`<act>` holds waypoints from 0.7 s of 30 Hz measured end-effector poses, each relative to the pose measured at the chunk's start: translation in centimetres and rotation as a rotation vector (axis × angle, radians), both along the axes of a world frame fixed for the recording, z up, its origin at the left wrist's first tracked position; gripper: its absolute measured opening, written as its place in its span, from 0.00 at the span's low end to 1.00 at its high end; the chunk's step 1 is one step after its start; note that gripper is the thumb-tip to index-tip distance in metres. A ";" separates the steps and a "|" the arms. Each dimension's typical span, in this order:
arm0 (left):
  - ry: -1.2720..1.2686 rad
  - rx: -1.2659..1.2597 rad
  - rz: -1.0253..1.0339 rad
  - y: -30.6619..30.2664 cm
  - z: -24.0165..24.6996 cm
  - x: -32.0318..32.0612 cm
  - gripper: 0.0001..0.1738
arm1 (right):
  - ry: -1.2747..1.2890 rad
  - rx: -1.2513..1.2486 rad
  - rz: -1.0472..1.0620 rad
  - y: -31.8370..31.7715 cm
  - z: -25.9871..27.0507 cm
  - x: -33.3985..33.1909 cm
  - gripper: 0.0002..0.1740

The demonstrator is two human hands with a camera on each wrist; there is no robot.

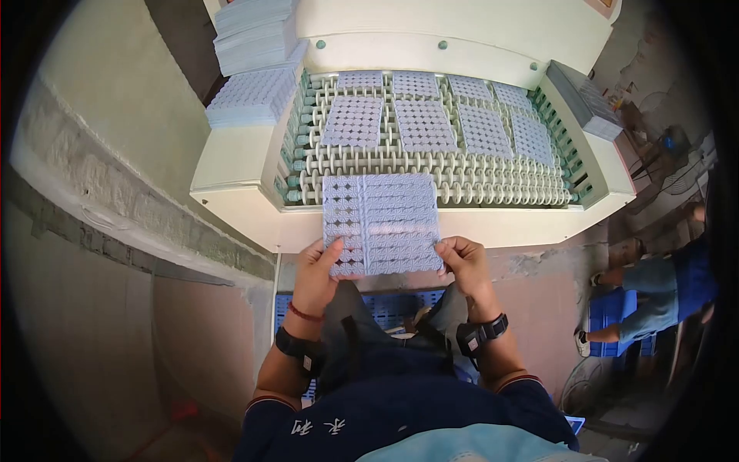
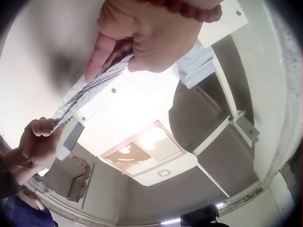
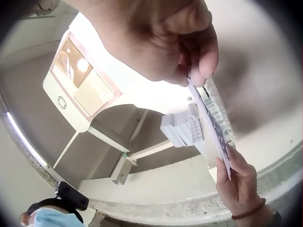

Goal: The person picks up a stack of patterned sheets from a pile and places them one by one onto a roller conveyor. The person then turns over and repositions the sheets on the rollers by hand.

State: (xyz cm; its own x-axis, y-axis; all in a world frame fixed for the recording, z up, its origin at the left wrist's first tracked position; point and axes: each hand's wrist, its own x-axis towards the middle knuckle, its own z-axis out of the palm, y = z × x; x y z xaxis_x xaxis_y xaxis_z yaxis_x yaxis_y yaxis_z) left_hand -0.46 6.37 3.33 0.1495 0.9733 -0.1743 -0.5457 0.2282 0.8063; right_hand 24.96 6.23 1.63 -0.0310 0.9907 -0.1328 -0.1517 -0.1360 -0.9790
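Note:
Both hands hold a small batch of pale blue-lilac patterned sheets (image 1: 400, 223) in front of the machine's near edge. The left hand (image 1: 314, 271) pinches the lower left corner, thumb on top; the right hand (image 1: 466, 266) pinches the lower right side. Seen edge-on in the left wrist view, the sheets (image 2: 90, 92) lie in thin layers between the left hand (image 2: 151, 33) and the right hand (image 2: 40, 142). In the right wrist view the right hand (image 3: 161, 42) grips one end of the sheets (image 3: 210, 123) and the left hand (image 3: 239, 184) the other.
Behind the sheets is a roller bed (image 1: 431, 163) carrying two rows of similar sheets (image 1: 425, 125). Stacks of sheets (image 1: 245, 98) stand on the machine's left side, and another stack (image 1: 589, 104) on its right. A person in blue (image 1: 654, 296) is at the right, beside a blue crate (image 1: 608, 319).

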 end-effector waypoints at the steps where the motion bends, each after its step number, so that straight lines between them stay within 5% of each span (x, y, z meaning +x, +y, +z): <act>1: 0.087 0.029 0.002 1.2 0.7 -0.4 0.16 | -0.013 0.011 -0.032 0.9 0.7 0.5 0.11; 5: 0.475 0.188 0.132 5.7 -0.7 -1.8 0.19 | -0.259 0.034 -0.169 4.7 0.4 3.5 0.10; 7: 1.235 0.361 0.309 7.0 -1.0 -2.2 0.22 | -0.310 0.047 -0.222 4.8 0.8 5.4 0.10; 8: 1.232 0.367 0.308 7.3 -1.3 -2.3 0.22 | -0.361 0.051 -0.265 4.9 0.9 6.5 0.10; 10: 1.622 0.518 0.343 7.1 -0.6 -2.0 0.24 | -0.291 0.052 -0.353 4.8 0.8 9.6 0.09; 18: 2.026 0.384 0.370 6.7 1.7 -0.1 0.24 | -0.491 -0.043 -0.516 4.6 1.1 16.8 0.12; 20: 2.046 0.284 0.345 6.3 3.1 0.3 0.27 | -0.638 -0.058 -0.527 3.9 1.7 16.1 0.12; 21: 2.053 0.280 0.343 6.3 3.1 0.3 0.27 | -0.950 0.156 -0.633 3.6 1.5 15.6 0.11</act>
